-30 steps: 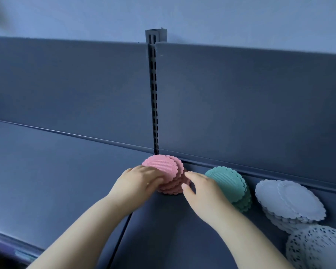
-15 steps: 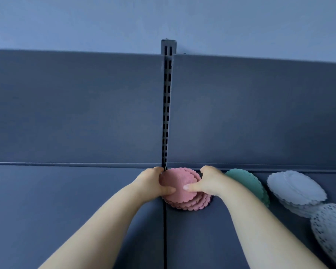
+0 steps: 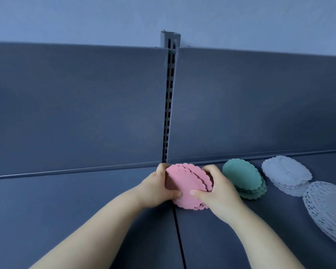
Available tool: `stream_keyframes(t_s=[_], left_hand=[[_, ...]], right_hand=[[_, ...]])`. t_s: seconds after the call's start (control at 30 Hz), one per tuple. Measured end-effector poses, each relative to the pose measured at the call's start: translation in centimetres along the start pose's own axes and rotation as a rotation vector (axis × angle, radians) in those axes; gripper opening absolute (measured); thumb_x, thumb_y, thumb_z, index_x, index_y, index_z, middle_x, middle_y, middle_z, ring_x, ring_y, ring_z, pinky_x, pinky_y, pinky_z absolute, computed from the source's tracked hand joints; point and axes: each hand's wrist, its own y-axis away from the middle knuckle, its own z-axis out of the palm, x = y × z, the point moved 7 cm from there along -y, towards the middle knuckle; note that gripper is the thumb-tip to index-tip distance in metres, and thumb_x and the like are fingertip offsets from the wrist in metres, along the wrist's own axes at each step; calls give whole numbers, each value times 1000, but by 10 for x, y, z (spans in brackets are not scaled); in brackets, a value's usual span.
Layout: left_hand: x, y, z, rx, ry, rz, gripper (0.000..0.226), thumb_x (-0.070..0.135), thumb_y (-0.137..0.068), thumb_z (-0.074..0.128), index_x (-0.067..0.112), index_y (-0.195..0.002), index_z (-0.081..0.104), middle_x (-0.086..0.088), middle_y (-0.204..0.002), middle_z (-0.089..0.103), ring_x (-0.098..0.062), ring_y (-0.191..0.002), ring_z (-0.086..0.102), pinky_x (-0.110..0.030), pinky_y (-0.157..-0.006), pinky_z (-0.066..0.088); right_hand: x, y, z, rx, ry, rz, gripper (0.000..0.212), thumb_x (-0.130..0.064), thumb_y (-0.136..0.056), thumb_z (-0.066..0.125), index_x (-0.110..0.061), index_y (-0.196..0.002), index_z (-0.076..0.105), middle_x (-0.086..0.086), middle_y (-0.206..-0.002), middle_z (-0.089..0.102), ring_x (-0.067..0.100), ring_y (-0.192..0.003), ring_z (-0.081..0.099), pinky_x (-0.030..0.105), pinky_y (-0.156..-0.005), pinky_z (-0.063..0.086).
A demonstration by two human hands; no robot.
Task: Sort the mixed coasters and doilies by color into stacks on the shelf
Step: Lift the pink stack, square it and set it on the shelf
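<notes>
A stack of pink scalloped coasters (image 3: 184, 183) sits on the dark grey shelf (image 3: 76, 206), close to the back panel and over the seam between two shelf boards. My left hand (image 3: 157, 188) grips the stack's left side, thumb on the top coaster. My right hand (image 3: 215, 191) grips the right side, thumb pressing the top near the front edge. To the right lies a stack of green scalloped coasters (image 3: 242, 179), then a pile of white doilies (image 3: 287, 173). A pile of white lacy openwork doilies (image 3: 330, 206) lies at the far right.
A slotted upright post (image 3: 169, 105) rises behind the pink stack between the two back panels. A ledge runs along the foot of the back panel. The shelf seam (image 3: 179, 239) runs toward me between my forearms.
Both hands have closed in around the pink stack, from touching its sides to gripping it with thumbs on top. The view shifted, bringing the stacks nearer the frame's middle.
</notes>
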Motion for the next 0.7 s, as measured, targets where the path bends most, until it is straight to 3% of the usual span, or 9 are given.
stream_keyframes(t_s=[0.07, 0.13, 0.2, 0.3, 0.47, 0.7], left_hand=[[2, 10, -1, 14, 60, 31, 62, 28, -76, 76, 26, -127, 42, 14, -111, 56, -8, -107, 53, -18, -88, 40], [4, 23, -3, 78, 71, 58, 42, 24, -76, 76, 29, -109, 51, 20, -97, 60, -5, -95, 58, -7, -76, 41], [10, 40, -8, 187, 23, 77, 32, 24, -77, 75, 30, -96, 50, 18, -88, 61, -4, -84, 58, -7, -66, 39], [18, 68, -15, 366, -83, 95, 31, 31, -78, 73, 23, -100, 53, 12, -91, 63, -7, -85, 57, -14, -68, 41], [31, 123, -14, 583, -80, 150, 27, 34, -78, 75, 28, -97, 57, 20, -94, 60, 4, -90, 50, -4, -70, 34], [15, 181, -6, 703, -52, -25, 27, 24, -78, 74, 30, -87, 49, 15, -85, 62, 2, -83, 54, -9, -67, 39]], right_hand=[[-2, 9, 1, 23, -24, -45, 43, -14, -69, 76, -38, -89, 47, -17, -92, 59, -2, -86, 54, 16, -70, 43], [-2, 17, 2, 37, -60, -78, 44, -9, -67, 75, -38, -87, 49, -17, -89, 61, -3, -83, 55, 12, -68, 41], [-5, 23, 1, 46, -98, -117, 43, -6, -67, 75, -37, -85, 51, -22, -87, 61, -4, -83, 56, 8, -67, 42], [-16, 35, -4, 58, -145, -210, 42, -7, -66, 76, -37, -85, 53, -29, -92, 59, -5, -85, 56, 5, -69, 40], [-32, 60, -6, 22, -247, -346, 45, -2, -65, 78, -37, -84, 56, -26, -94, 62, -4, -84, 59, 3, -70, 40], [-40, 85, 20, -139, -396, -347, 40, -3, -66, 78, -33, -85, 59, -24, -90, 64, -2, -82, 60, 4, -67, 41]])
